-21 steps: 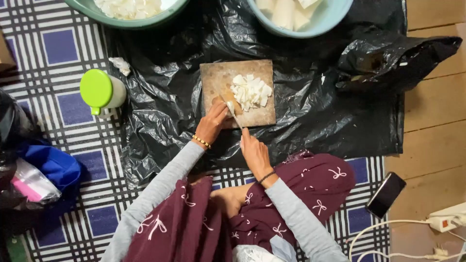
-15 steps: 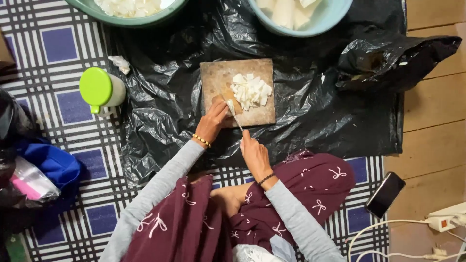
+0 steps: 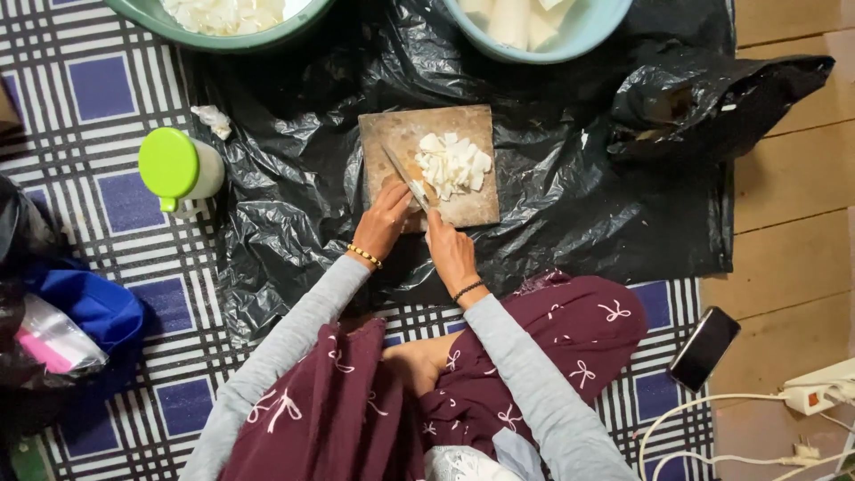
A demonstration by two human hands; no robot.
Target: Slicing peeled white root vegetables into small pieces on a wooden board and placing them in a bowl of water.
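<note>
A green bowl (image 3: 223, 36) of white pieces and a pale blue bowl (image 3: 552, 40) sit at the far edge of a black plastic sheet (image 3: 285, 223). A crumpled black bag (image 3: 712, 102) lies at its right edge. On the checked mat (image 3: 98, 89) stands a green-lidded cup (image 3: 178, 169). A phone (image 3: 704, 347) and white power strip (image 3: 824, 385) lie on the wooden floor (image 3: 793, 232).

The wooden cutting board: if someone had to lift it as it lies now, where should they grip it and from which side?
Grip the cutting board by its bare right edge, probably coming from the right. It lies flat on the black plastic sheet; both hands and the knife crowd its near-left part, with white pieces piled mid-board.
</note>
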